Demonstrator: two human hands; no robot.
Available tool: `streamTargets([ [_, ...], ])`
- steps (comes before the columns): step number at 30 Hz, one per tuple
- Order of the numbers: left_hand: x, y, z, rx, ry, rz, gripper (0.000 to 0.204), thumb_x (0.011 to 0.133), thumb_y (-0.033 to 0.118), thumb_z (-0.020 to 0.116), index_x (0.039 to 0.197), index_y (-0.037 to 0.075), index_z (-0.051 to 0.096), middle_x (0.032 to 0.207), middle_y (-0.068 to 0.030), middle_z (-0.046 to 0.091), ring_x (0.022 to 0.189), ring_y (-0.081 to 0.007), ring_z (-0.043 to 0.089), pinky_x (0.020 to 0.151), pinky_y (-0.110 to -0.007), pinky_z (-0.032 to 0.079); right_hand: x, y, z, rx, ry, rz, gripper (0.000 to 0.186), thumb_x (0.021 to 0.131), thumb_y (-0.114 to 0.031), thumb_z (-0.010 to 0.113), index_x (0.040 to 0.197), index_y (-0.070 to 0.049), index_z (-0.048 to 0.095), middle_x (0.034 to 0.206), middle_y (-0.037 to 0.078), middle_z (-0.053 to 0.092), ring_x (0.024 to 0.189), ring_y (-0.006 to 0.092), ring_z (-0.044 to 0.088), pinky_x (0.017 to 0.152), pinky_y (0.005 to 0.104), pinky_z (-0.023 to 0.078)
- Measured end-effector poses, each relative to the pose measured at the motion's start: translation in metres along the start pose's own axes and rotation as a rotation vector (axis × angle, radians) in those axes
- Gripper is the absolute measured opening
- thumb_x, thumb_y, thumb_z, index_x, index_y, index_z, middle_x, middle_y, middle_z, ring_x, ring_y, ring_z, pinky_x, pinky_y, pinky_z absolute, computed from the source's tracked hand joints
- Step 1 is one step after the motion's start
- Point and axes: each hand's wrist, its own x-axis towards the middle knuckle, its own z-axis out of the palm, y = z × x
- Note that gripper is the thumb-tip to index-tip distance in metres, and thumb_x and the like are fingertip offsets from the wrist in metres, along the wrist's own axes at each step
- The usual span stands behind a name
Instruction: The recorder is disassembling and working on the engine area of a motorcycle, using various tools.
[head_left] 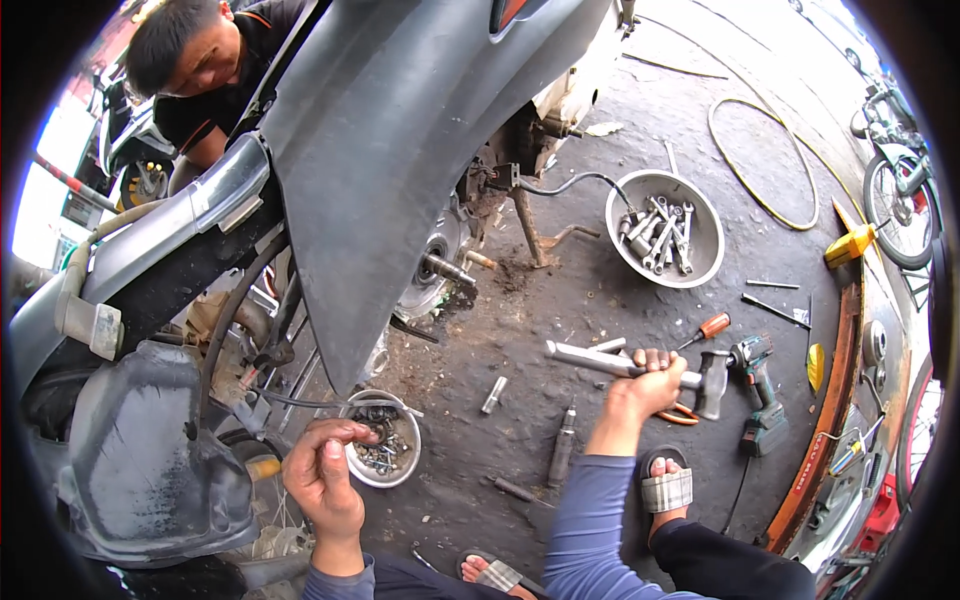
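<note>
My right hand [655, 388] is wrapped round the metal handle of a hammer [580, 357], close to its dark head, over the floor. The handle points left. My left hand [330, 485] is raised beside a white bowl [402, 481] of small bolts and nuts, its fingers bent and pressed together near the thumb. Whatever may be between them is hidden. Ahead stands a motorbike with a large grey body panel [370, 150]; a threaded shaft [448, 269] sticks out of the hub beneath it.
A metal bowl of wrenches and sockets [613, 240] stands ahead right. A cordless drill [765, 400], a screwdriver [714, 325], a short metal tube [494, 394] and a dark cylindrical tool [562, 450] lie on the floor. Another person [200, 70] leans in beyond the motorbike at far left.
</note>
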Motion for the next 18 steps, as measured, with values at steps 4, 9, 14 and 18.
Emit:
streamTargets([
  [4,0.0,-0.006,0.003,-0.018,0.025,-0.014,0.024,0.098,0.017,0.048,0.091,-0.005,0.057,0.087,-0.015,0.061,0.076,-0.0211,0.062,0.069,-0.035,0.056,-0.11,0.099,0.0,-1.097,-0.628,0.244,0.019,0.084,-0.005,0.054,0.067,-0.005,0.048,0.056,0.002,0.05,0.044,0.0129,0.048,0.04,0.0301,0.04],
  [9,0.002,-0.012,0.006,0.041,-0.03,-0.012,0.026,0.098,0.018,0.05,0.088,-0.005,0.057,0.084,-0.0144,0.061,0.074,-0.0216,0.063,0.068,-0.035,0.056,-0.07,0.042,-0.025,-0.841,-0.378,0.411,0.015,0.083,-0.006,0.055,0.075,-0.009,0.043,0.055,-0.002,0.04,0.04,0.0093,0.039,0.035,0.0271,0.036],
  [14,0.001,-0.013,0.004,0.041,-0.04,-0.006,0.026,0.098,0.018,0.05,0.089,-0.005,0.057,0.084,-0.0145,0.062,0.073,-0.0218,0.064,0.068,-0.034,0.055,0.011,-0.028,-0.024,-0.342,-0.144,0.056,0.022,0.089,-0.01,0.051,0.068,-0.012,0.042,0.059,-0.005,0.036,0.045,0.0062,0.035,0.041,0.0247,0.031],
  [18,-0.001,-0.012,0.007,0.024,-0.018,0.002,0.026,0.098,0.018,0.049,0.089,-0.005,0.057,0.084,-0.0146,0.062,0.074,-0.0218,0.064,0.069,-0.034,0.055,-0.025,0.002,0.011,0.045,-0.075,-0.026,0.02,0.084,-0.007,0.052,0.066,-0.01,0.043,0.055,-0.003,0.036,0.045,0.0092,0.038,0.042,0.0267,0.032],
])
